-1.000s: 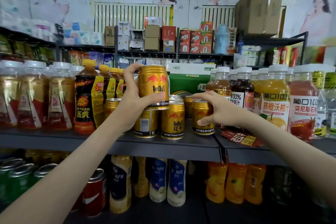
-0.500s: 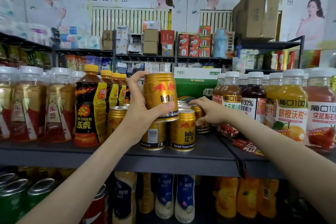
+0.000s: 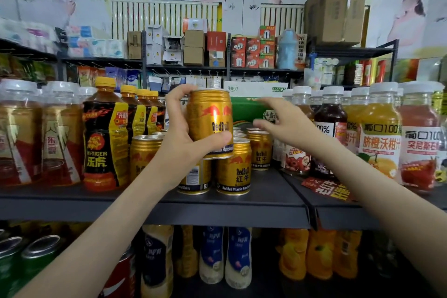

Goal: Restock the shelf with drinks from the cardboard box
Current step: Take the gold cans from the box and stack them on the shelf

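Now my left hand (image 3: 179, 143) grips the gold can (image 3: 210, 118) upright: the thumb lies across its lower front, and the fingers curl round its far side, up to the rim. The can hangs just over the front row of the same cans. Its base is close above the barcode can (image 3: 194, 176) and the front can (image 3: 233, 167), and I cannot tell if it touches them. My right hand (image 3: 287, 123) holds nothing. Its fingers are spread and relaxed, and it hovers above the back cans (image 3: 260, 150), in front of the green carton (image 3: 251, 109).

I judge that the step is to set this can down on the shelf (image 3: 217, 210). A bare part of the board shows near the front edge, just right of the front can, and this seems to me the simplest place. To do it well I should carry the can to the right, keep it vertical and lower it until the base is flat on the board. Only then should I loosen the thumb. If I stack it on the lower cans instead, the base must sit centred on one lid and not between two rims, otherwise it can tip. The free hand can steady the neighbours, but it should not push them toward the juice bottles (image 3: 379, 133) at the right end. The Hi-Tiger bottles (image 3: 105, 135) stand on the left side, near my forearm, so I should keep the arm away from them.
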A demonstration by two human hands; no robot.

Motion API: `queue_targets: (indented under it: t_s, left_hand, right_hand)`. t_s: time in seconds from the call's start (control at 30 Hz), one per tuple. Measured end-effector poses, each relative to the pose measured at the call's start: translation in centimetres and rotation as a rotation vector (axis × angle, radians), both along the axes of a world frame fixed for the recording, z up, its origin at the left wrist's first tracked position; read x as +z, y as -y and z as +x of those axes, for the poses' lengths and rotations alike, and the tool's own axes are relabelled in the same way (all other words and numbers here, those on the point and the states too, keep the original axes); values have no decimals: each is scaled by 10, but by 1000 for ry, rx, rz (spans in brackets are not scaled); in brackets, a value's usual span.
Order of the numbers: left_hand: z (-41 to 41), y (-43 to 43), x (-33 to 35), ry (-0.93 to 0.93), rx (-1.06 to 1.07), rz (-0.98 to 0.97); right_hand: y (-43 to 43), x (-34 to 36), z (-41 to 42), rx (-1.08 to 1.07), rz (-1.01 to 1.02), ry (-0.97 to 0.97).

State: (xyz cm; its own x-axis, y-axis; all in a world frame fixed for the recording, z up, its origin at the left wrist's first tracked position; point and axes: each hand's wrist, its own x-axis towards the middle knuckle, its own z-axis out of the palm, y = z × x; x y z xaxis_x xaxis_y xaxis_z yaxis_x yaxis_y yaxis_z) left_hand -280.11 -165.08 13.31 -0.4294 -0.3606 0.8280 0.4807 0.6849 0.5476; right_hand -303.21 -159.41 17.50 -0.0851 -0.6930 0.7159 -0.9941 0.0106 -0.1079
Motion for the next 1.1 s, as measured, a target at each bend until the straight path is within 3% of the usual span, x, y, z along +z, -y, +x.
queue_targets:
  t_s: [0.07,0.1,0.17,0.27,0.37,0.5,0.57,0.73,1.1]
  left_hand:
    - [-9,-10,0,36,25,-66]
    - [-15,-16,0,52,33,-103]
    - [-27,-28,1,58,31,-160]
    - [-42,-40,4,68,56,-212]
    - [-49,-45,5,237,125,-242]
    - [-44,-27,3,587,761,-610]
    - [-34,-13,-1,671,911,-737]
    - [-22,4,-10,750,952,-878]
    - [-25,11,-13,660,935,-920]
  right_hand:
    - [-30,8,27,400,-18,426]
    - [-44,10,40,543,39,531]
    - [-64,11,58,643,190,529]
    - [-80,10,65,620,222,543]
    - [-88,5,53,617,169,650]
    - [-82,-14,29,446,103,641]
    - [-72,-25,16,326,83,600]
    - [-40,-47,-2,129,145,487]
    - [-1,-61,-17,96,166,369]
